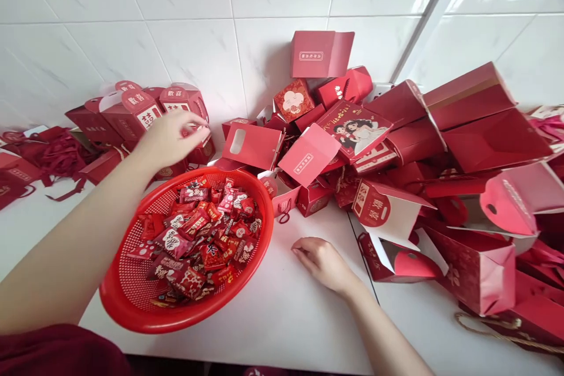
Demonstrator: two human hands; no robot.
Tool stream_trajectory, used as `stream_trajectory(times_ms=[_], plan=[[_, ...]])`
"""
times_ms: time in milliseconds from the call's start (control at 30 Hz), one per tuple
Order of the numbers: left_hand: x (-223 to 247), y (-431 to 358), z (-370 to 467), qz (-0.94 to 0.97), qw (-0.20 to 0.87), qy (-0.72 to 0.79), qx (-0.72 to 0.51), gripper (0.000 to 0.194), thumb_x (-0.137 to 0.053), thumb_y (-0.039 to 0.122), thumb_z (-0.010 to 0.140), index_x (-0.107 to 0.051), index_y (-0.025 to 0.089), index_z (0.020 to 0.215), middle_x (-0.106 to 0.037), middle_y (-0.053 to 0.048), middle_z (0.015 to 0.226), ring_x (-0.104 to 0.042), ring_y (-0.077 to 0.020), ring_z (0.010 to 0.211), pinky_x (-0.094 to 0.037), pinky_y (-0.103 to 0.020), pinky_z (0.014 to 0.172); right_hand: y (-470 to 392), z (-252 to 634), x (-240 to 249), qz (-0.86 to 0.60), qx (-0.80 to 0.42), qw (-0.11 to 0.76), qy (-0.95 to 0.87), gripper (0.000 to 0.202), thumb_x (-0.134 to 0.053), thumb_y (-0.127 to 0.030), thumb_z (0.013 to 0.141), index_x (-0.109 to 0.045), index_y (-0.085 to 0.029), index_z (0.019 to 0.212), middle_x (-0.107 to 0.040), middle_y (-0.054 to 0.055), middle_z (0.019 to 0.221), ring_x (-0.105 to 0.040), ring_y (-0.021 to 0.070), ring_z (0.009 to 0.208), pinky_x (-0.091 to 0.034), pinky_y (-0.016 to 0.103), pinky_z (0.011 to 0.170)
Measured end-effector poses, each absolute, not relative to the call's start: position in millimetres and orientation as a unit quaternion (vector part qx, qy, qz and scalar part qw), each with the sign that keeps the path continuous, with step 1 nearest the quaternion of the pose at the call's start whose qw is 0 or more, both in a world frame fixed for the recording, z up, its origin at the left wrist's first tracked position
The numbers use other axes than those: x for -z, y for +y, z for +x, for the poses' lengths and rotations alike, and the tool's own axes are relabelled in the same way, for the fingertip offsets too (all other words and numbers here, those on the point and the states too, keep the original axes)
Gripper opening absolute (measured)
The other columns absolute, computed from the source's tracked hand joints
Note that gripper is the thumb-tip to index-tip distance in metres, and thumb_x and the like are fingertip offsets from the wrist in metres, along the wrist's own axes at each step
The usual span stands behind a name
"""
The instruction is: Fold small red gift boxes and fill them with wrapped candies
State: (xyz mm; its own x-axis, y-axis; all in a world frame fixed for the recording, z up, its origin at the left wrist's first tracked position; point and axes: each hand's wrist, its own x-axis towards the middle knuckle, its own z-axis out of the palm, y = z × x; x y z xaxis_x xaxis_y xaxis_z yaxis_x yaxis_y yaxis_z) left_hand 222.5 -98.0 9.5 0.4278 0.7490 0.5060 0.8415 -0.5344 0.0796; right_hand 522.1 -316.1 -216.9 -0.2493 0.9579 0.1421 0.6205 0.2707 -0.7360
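Note:
My left hand [170,136] reaches over the far left of a red plastic basket [262,247], in front of a standing red gift box [183,97]. Its thumb and fingers are apart with nothing visible between them; whether they touch the box I cannot tell. Wrapped candies [198,241] in red, pink and maroon lie heaped in the basket. My right hand [324,261] rests on the white table [282,311], right of the basket. The fingers there are loosely curled together, and I see nothing in them.
A large pile of opened red boxes [408,158] covers the right side and back. Several closed boxes [126,114] stand at the back left, beside dark red ribbons [61,155]. A twine handle [489,323] lies at lower right. Behind everything rises a tiled wall [189,53].

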Motion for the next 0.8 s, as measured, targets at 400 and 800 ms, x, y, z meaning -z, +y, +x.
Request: stream_trajectory(times_ms=[400,800], plan=[[51.2,-86.2,334.4,-0.924,0.068,-0.376,0.02,0.115,-0.073,0.028,0.074,0.001,0.028,0.161,0.012,-0.011,0.167,0.007,-0.0403,0.154,-0.006,-0.07,0.12,-307.2,533.6,221.3,-0.541,-0.249,0.327,-0.733,0.016,-0.05,-0.021,0.097,-0.065,-0.022,0.092,-0.069,0.002,0.085,-0.062,0.0151,0.075,-0.043,0.025,0.07],[8.1,-82.7,336.0,-0.908,0.082,-0.394,0.119,0.122,-0.08,0.035,0.071,0.002,0.026,0.161,-0.023,-0.019,0.157,-0.021,-0.0444,0.149,-0.015,-0.07,0.119,-310.2,531.0,215.1,-0.534,-0.223,0.322,-0.749,0.015,-0.052,-0.02,0.097,-0.065,-0.022,0.09,-0.069,0.002,0.082,-0.061,0.0151,0.073,-0.043,0.025,0.068]])
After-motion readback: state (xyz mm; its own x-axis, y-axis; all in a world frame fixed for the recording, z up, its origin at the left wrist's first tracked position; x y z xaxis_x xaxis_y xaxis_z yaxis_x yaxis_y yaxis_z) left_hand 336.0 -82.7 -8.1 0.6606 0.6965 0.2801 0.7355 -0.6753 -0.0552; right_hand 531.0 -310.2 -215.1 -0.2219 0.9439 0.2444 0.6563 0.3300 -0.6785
